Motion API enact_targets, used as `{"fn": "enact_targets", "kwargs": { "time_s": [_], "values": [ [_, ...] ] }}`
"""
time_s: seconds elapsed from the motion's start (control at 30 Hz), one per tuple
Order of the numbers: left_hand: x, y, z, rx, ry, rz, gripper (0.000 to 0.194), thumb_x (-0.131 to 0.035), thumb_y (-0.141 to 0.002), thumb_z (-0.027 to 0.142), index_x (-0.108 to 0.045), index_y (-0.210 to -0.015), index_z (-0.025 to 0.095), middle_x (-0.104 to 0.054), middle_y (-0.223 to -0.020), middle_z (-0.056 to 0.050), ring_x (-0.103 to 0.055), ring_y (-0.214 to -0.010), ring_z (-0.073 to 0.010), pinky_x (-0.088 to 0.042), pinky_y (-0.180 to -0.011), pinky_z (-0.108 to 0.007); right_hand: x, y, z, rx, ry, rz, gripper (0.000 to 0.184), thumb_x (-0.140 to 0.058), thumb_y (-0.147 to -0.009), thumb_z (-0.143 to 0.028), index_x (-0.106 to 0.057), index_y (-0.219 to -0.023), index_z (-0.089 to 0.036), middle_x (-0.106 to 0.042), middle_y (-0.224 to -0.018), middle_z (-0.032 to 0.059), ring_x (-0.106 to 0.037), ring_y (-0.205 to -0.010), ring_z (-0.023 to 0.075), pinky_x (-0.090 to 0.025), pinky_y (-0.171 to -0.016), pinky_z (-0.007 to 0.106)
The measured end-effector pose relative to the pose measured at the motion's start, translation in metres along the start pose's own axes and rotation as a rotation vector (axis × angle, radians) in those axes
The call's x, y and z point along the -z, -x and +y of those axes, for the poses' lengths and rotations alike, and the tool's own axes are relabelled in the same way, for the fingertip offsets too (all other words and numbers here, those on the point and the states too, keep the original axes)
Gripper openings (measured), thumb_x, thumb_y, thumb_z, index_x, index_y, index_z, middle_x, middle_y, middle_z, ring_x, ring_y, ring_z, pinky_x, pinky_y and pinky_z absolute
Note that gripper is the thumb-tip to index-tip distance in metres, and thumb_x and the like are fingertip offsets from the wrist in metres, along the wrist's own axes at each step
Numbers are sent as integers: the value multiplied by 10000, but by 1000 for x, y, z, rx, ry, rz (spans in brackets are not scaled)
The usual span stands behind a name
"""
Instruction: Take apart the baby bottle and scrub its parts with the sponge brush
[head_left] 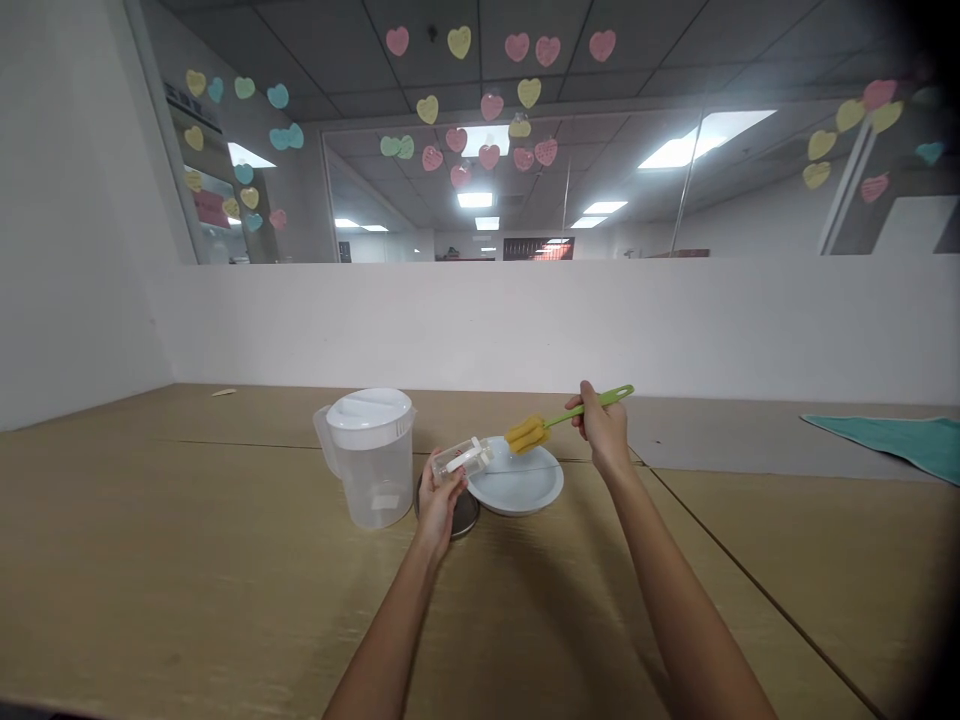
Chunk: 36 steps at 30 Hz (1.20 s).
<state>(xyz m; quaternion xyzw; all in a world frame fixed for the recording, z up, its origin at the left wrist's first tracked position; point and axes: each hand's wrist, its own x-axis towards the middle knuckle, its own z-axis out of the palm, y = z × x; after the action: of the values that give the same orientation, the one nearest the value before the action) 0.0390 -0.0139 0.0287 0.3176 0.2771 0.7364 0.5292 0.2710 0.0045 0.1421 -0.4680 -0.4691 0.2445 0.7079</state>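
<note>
My left hand (441, 492) is closed around a small clear bottle (463, 458) with a white strip along its side. The bottle lies nearly on its side, its neck end toward the right. In my right hand (600, 422) is a bottle brush (616, 394), gripped by its green handle. Its yellow sponge head (528, 434) points left, just right of the bottle and apart from it. Below both is a white bowl (517, 490). A dark round dish (466, 514) sits left of the bowl, partly hidden by my left hand.
A clear pitcher with a white lid (372, 450) stands left of my left hand. At the far right lies a teal cloth (892, 442) on a grey surface. A small pale piece (223, 392) is at the back left. The brown table (225, 580) meets a white wall.
</note>
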Motion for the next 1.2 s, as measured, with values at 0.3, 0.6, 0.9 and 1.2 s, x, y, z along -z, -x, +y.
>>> {"fn": "enact_targets", "kwargs": {
  "time_s": [0.3,0.6,0.9,1.2],
  "values": [
    [-2,2,1,2,9,-28,735,-759,-582,107,-452,-1231,268,-649,-1065,-31,-617,-964,-139,-485,-816,-227,-10,7,7,44,129,-102,584,-430,-779,-660,-638,-631,-134,-503,-434,6,-441,-388,90,-330,-429,212],
    [-1,2,0,-33,-35,-53,752,-769,-543,102,-468,-1211,273,-634,-1060,-21,-608,-967,-149,-471,-852,-247,-10,9,7,60,148,-124,589,-436,-770,-665,-642,-631,-131,-508,-439,8,-446,-397,95,-340,-441,214],
    [-4,6,1,-35,-70,-52,759,-799,-528,136,-482,-1206,262,-634,-1065,-33,-616,-942,-148,-473,-832,-246,-12,13,2,30,58,-139,570,-472,-755,-664,-628,-625,-131,-485,-425,-9,-416,-369,70,-309,-383,185],
    [-7,11,-1,-257,-487,-79,502,-825,-501,265,-630,-960,208,-642,-993,-59,-585,-924,-207,-454,-823,-297,-4,16,-15,52,-115,-113,544,-518,-746,-648,-606,-643,-120,-458,-403,-21,-378,-329,51,-274,-326,165]
  ]
}}
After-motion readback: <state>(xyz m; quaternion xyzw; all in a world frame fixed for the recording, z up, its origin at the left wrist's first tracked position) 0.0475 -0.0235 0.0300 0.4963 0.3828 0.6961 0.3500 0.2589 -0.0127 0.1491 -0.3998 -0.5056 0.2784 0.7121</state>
